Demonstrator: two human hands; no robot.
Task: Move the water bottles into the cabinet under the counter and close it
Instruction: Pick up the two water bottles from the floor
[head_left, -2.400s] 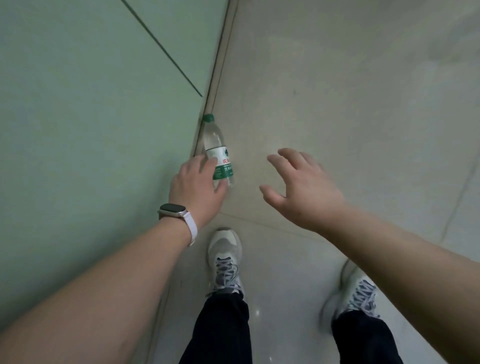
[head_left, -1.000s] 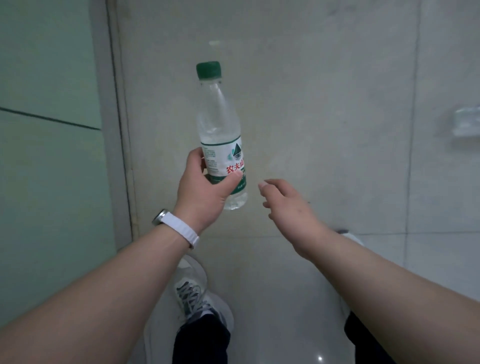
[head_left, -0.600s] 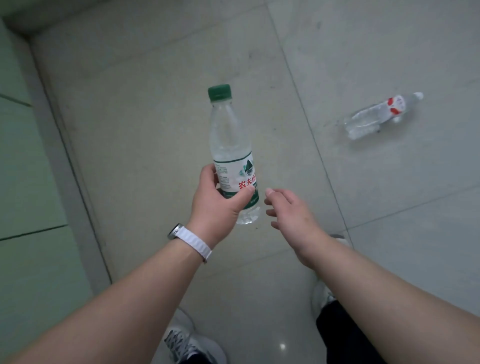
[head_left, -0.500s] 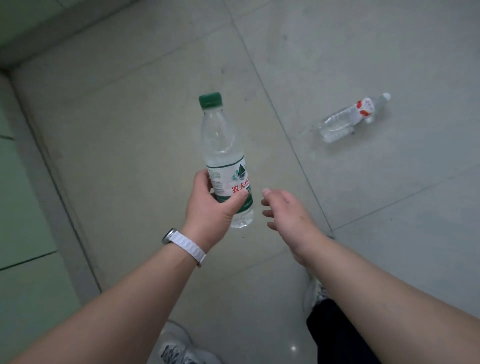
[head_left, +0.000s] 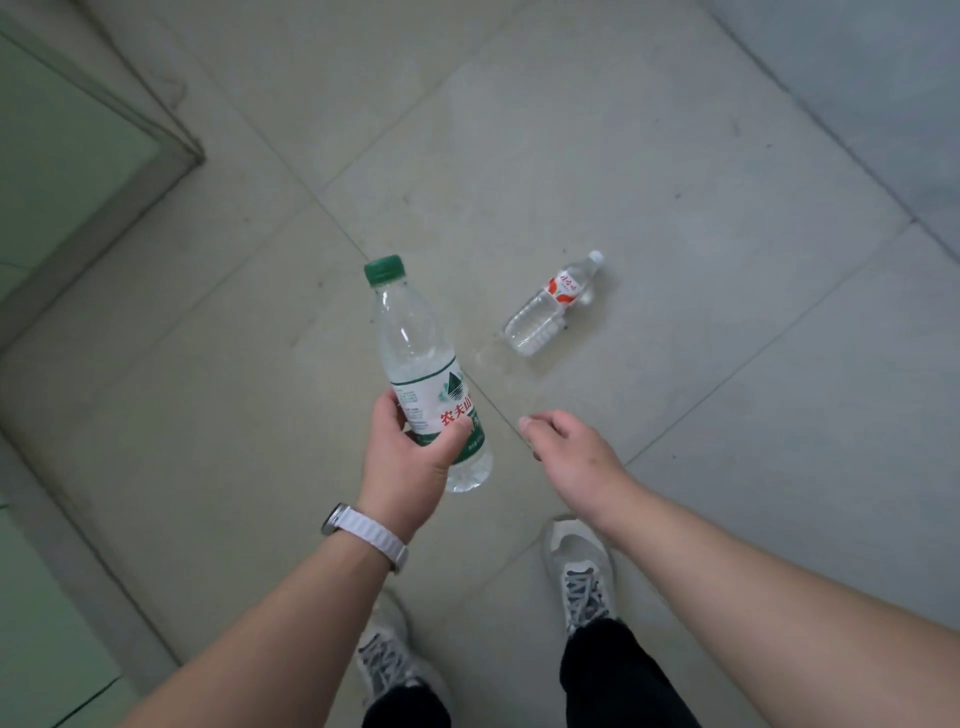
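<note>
Pale grey tiled floor (head_left: 675, 156) underfoot, crossed by thin grout lines, with a green panel (head_left: 62, 156) and its grey border along the left edge. Possibly a wall, possibly a cabinet front; not clear from this angle. No open cabinet or counter anywhere in view.

Left grip (head_left: 402, 462) clamped around the lower, labelled part of a clear plastic water bottle with a green cap (head_left: 415, 353). Thumb across the white-and-green label, cap pointing up and away, base poking out below the palm. White-strapped wristwatch (head_left: 363, 535) on that wrist.

Right grip (head_left: 571, 457) empty, fingers loosely curled, just beside the held bottle but not touching it, reaching forward above the floor.

Lying on its side on the floor: a second clear plastic water bottle with a white cap and a red-and-white label (head_left: 550, 306). Roughly straight ahead of the right grip, well apart from it and lower down, touching nothing else. Long axis on a diagonal, base toward the feet, cap away and to the right. Nearer to the free right grip than to the occupied left one, so most likely a job for the right. Bend, reach down and forward, close across the ribbed body crosswise to that diagonal.

Hard to make out: most of the right fingertips, tucked behind the back of the hand. Grey laced trainers (head_left: 579, 577) and dark trouser legs cut off at the bottom edge, both forearms cut off at the corners.
</note>
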